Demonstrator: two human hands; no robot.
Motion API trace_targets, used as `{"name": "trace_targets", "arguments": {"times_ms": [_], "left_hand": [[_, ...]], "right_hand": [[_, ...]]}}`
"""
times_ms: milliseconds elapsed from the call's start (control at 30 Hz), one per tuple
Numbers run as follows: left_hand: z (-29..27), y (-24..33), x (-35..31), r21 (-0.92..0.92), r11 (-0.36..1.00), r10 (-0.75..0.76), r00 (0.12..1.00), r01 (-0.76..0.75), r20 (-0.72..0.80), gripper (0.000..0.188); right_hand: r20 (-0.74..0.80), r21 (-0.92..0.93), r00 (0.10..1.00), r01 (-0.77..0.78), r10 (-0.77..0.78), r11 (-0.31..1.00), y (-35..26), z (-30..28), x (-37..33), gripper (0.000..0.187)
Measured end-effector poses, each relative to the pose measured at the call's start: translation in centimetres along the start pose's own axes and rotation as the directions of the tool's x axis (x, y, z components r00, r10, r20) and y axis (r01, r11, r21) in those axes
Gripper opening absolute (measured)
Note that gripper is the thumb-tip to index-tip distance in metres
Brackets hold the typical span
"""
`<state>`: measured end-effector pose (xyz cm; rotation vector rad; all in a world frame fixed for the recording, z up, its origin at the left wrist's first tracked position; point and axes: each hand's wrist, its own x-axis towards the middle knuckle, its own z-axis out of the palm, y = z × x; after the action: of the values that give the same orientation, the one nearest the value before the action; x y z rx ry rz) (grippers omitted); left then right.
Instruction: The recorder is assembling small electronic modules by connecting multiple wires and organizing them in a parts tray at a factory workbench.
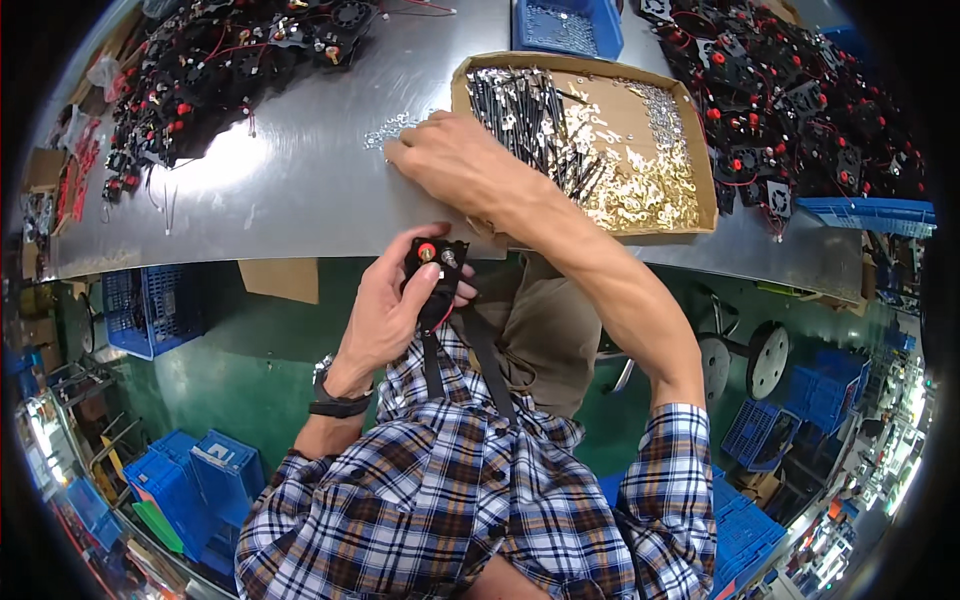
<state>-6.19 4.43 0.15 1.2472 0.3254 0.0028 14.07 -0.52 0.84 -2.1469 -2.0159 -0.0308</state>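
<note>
My left hand [385,305] holds a small black part [436,262] with a red cap and a metal post, just below the metal table's near edge. My right hand [455,160] reaches onto the table, fingertips down on a small scatter of silver washers or nuts [385,130], beside the left wall of a shallow cardboard tray [460,85]. The tray holds black screws [530,110] and gold-coloured terminals [640,190]. Whether the right fingers pinch a piece is hidden.
Piles of black parts with red wires lie at the table's far left [230,60] and far right [790,90]. A blue bin of small silver hardware [565,25] stands behind the tray. Blue crates [190,490] sit on the green floor, and a wheeled stool base [745,355] at right.
</note>
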Motion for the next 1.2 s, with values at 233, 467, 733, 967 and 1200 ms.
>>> {"name": "trace_targets", "arguments": {"times_ms": [233,467,733,967,1200], "left_hand": [[-0.7,1.6,0.4,-0.086,0.996,-0.028,1.0,0.029,0.01,0.041],[2.0,3.0,3.9,-0.179,0.978,-0.066,0.971,0.11,0.232,0.042],[3.8,2.4,6.8,-0.102,0.983,-0.121,0.959,0.151,0.255,0.039],[4.2,2.5,7.1,-0.118,0.977,-0.15,0.962,0.18,0.228,0.037],[4.1,2.5,7.0,-0.122,0.975,-0.157,0.961,0.188,0.227,0.035]], "right_hand": [[-0.235,0.163,0.963,-0.095,0.132,0.982,0.7,-1.4,-3.1,0.014],[-0.265,0.074,0.616,-0.754,0.742,0.652,12.5,-5.2,-14.5,0.024],[-0.213,-0.021,0.754,-0.639,0.621,0.769,16.0,-3.3,-14.5,0.019],[-0.186,-0.079,0.726,-0.682,0.661,0.727,17.4,-1.2,-13.9,0.022],[-0.151,-0.185,0.782,-0.623,0.605,0.76,16.9,-1.4,-14.1,0.018]]}}
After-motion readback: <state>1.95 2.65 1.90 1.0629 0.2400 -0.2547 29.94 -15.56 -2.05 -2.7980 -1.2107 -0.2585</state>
